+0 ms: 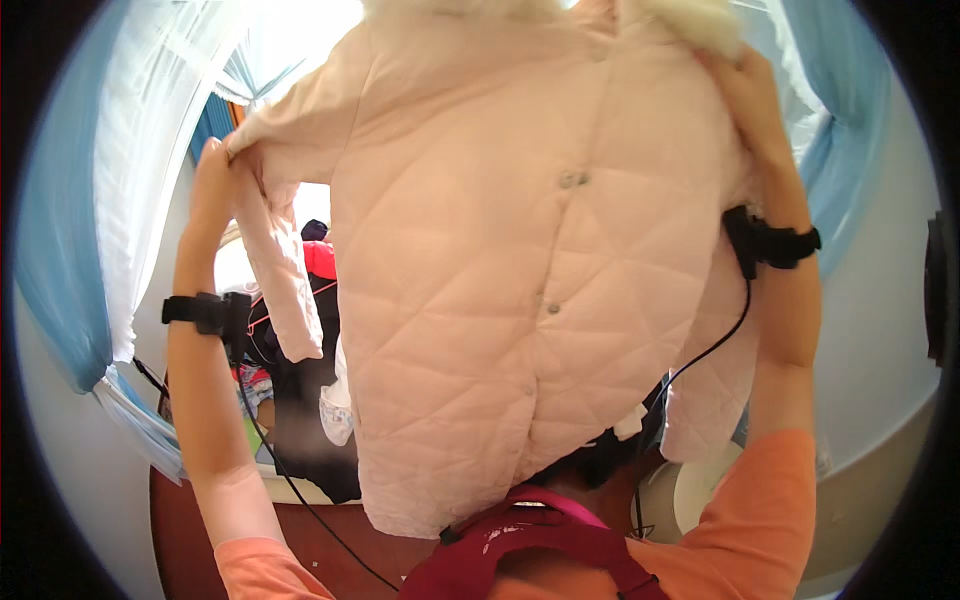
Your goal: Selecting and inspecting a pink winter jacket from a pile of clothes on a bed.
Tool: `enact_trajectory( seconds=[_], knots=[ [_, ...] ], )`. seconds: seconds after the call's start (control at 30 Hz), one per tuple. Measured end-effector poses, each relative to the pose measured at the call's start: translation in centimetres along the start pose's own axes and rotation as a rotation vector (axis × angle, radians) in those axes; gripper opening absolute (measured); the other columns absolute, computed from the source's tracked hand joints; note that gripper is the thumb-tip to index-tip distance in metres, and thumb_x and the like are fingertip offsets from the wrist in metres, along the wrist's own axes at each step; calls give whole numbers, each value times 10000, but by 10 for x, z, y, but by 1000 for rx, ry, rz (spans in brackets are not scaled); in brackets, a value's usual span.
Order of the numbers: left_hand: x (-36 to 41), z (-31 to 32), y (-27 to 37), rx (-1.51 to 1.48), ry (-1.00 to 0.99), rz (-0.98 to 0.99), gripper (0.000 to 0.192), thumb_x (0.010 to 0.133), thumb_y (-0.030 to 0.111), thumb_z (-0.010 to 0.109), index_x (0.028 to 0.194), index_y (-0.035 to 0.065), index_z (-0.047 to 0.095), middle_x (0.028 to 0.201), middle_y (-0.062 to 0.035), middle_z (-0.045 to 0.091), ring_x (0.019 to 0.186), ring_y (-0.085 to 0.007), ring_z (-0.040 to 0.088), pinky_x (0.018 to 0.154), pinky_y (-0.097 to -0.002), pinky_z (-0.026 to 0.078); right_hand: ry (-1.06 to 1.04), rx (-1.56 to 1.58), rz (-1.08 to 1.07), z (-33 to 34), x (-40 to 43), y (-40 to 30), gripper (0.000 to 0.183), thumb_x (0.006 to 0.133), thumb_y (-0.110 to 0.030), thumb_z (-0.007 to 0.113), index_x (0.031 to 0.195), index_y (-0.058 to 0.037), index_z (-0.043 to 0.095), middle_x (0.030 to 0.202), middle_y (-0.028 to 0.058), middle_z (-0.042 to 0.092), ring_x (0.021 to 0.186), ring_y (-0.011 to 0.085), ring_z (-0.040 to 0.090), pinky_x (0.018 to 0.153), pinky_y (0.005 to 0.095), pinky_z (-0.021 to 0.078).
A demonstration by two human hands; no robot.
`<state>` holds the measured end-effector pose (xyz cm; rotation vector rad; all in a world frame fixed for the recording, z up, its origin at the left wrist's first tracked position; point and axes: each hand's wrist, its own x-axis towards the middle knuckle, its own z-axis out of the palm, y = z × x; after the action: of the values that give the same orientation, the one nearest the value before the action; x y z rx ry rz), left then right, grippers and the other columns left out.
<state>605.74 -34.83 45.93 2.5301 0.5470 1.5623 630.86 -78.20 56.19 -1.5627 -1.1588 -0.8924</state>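
A pale pink quilted jacket point(465, 262) with snap buttons and a fluffy collar point(697, 26) hangs spread out before me, raised high. My left hand point(214, 161) pinches it at the shoulder or upper sleeve on the left, and that sleeve point(289, 300) dangles below. On the right, my right hand point(739, 79) grips the jacket close to the collar; its fingers are partly hidden by the cloth. The other sleeve point(709, 397) hangs down on that side. Snap buttons point(574, 179) run down the front.
Behind the jacket lie dark clothes point(307, 420), a red item point(320, 259) and a coral hanger point(259, 315). Blue curtains point(60, 225) with white sheer layers frame both sides. Black cables point(289, 480) run from bands on my wrists. A pale round object point(701, 480) stands low right.
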Motion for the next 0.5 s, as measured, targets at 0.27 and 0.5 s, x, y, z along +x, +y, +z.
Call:
enact_trajectory(
  seconds=[0.27,0.5],
  knots=[
    [-45,168,-45,125,-227,-570,572,792,275,407,1232,1,165,1224,-279,203,1130,-376,242,921,-385,239,-425,-583,190,213,9,177,483,736,-455,463,985,-43,507,1029,169,483,990,299,415,827,363,323],
    [-304,211,-19,-347,-925,-793,823,698,324,568,1253,-11,61,1264,-276,108,1186,-366,126,961,-374,182,-984,377,1,232,-173,213,192,773,-219,500,790,-31,532,750,99,548,689,206,512,615,292,397]
  ],
)
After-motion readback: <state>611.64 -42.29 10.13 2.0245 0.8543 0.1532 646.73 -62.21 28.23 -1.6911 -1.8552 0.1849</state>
